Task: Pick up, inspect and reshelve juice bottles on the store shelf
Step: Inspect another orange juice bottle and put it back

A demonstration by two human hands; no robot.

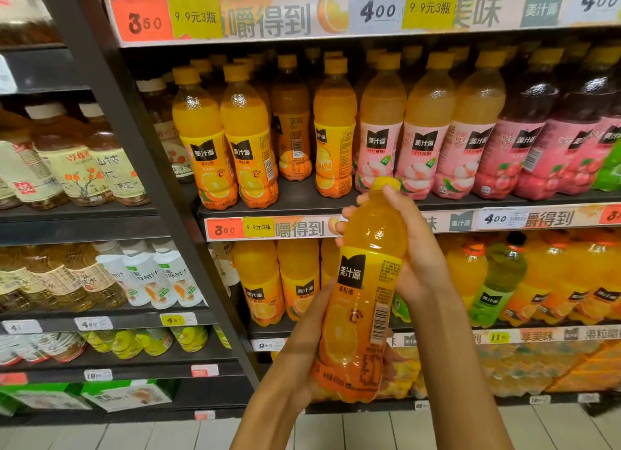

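I hold an orange juice bottle [361, 301] with a yellow cap upright and slightly tilted in front of the shelves, its label and barcode facing me. My left hand [302, 345] grips its lower half from the left. My right hand [413, 248] wraps the upper part from behind, fingers showing to the left of the neck. On the shelf [302, 204] behind stands a row of the same orange juice bottles [248, 140], with a gap in the front row between them.
Pink peach bottles [420, 137] and red-pink bottles [537, 140] stand to the right. Larger orange bottles [265, 288] fill the shelf below. A dark upright post [134, 123] separates a left bay of tea bottles [77, 160]. Tiled floor lies at the bottom.
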